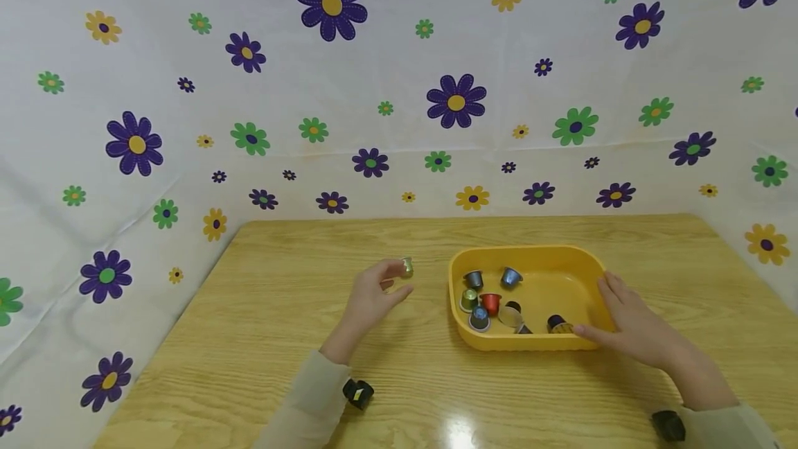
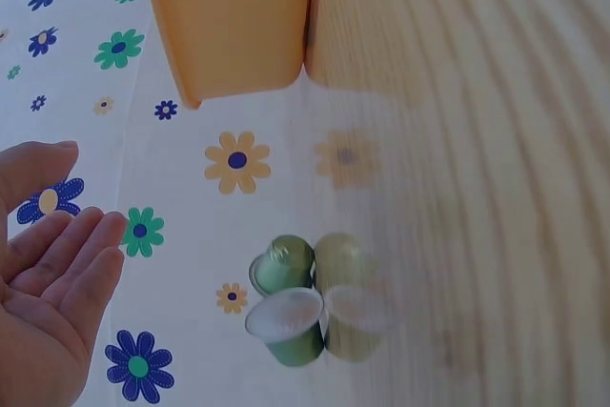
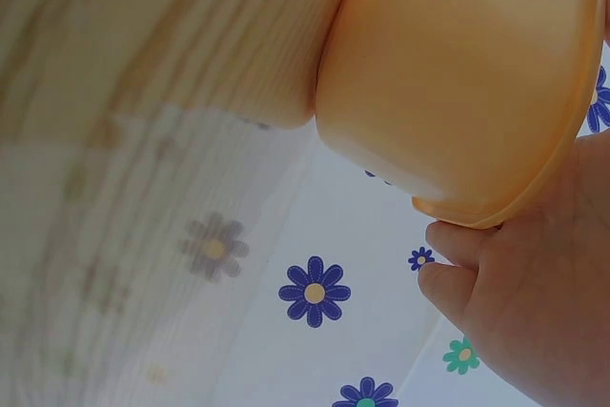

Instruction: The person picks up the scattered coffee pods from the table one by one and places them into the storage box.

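My left hand [image 1: 369,300] reaches over the table, thumb and fingers spread apart with nothing between them. Just past its fingertips stands a light green coffee capsule [image 1: 407,267]. The left wrist view shows two green capsules close together, one dome up [image 2: 286,264] and one with its pale lid raised [image 2: 294,329]. My right hand [image 1: 645,331] rests on the right end of a yellow tray [image 1: 514,344], thumb on the front rim, fingers along the side rim. In the right wrist view, its fingertips [image 3: 457,243] touch the rim's outside.
Inside the tray lie several capsules, among them a red one [image 1: 490,303], a blue one [image 1: 511,278], a green one [image 1: 469,300] and a dark one [image 1: 557,324], mostly towards the left. A flowered cloth [image 1: 386,75] surrounds the wooden table [image 1: 249,338].
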Demonstrator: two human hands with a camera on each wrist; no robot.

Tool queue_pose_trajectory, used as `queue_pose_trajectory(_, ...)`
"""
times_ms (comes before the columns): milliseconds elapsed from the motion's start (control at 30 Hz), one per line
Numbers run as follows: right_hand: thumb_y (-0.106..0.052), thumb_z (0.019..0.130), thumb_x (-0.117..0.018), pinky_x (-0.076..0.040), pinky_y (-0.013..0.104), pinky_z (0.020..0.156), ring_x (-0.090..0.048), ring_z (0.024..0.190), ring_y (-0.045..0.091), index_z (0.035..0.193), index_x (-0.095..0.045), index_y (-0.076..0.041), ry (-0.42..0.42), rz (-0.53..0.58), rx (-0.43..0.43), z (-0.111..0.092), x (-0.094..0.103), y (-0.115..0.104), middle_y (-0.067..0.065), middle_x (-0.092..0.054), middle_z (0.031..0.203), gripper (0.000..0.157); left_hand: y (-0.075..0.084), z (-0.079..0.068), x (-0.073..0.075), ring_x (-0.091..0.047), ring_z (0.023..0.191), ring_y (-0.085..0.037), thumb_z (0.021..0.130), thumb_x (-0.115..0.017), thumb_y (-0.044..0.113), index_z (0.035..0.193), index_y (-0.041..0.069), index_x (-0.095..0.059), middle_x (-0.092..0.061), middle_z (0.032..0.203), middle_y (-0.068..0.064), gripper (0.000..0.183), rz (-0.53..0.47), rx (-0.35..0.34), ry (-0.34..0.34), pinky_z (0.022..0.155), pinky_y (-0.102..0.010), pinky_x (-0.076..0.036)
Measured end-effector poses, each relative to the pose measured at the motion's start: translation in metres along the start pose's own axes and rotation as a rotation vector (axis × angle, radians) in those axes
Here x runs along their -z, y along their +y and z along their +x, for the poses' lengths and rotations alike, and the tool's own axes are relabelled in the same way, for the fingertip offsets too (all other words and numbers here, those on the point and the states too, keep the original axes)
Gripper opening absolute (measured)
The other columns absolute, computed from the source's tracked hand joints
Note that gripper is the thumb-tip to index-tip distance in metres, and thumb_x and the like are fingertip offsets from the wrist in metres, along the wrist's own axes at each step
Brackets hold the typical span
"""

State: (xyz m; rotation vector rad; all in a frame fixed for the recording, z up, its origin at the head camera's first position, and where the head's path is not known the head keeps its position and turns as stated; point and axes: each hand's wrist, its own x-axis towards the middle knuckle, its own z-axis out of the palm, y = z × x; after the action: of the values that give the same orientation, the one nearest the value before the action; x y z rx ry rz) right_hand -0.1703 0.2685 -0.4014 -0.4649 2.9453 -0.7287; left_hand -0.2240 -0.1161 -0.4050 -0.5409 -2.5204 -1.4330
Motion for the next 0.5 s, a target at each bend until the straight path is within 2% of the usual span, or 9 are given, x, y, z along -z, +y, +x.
queue_pose_trajectory(300, -0.048, 0.081, -0.057, -0.012, 0.064, 0.094, -0.006, 0.123, 0.051, 0.132, -0.011, 0.018, 0.001, -0.006, 0.002, -0.001, -0.001, 0.000, 0.035, -0.002, 0.138, 0.096, -0.010, 0.002, 0.011, -0.057, 0.095, -0.027, 0.075, -0.069, 0.004, 0.106, -0.002, -0.058, -0.060, 0.102, -0.018, 0.033, 0.075, 0.002, 0.029, 0.079, -0.038, -0.048)
queue_pose_trajectory(500, -0.048, 0.080, -0.057, -0.012, 0.063, 0.094, -0.005, 0.124, 0.051, 0.132, -0.011, 0.018, 0.000, -0.002, 0.001, 0.000, 0.000, 0.001, 0.035, -0.002, 0.138, 0.096, -0.013, 0.004, 0.016, -0.056, 0.096, -0.028, 0.076, -0.069, 0.006, 0.107, -0.006, -0.056, -0.059, 0.103, -0.018, 0.035, 0.192, -0.003, 0.014, 0.080, -0.037, -0.047)
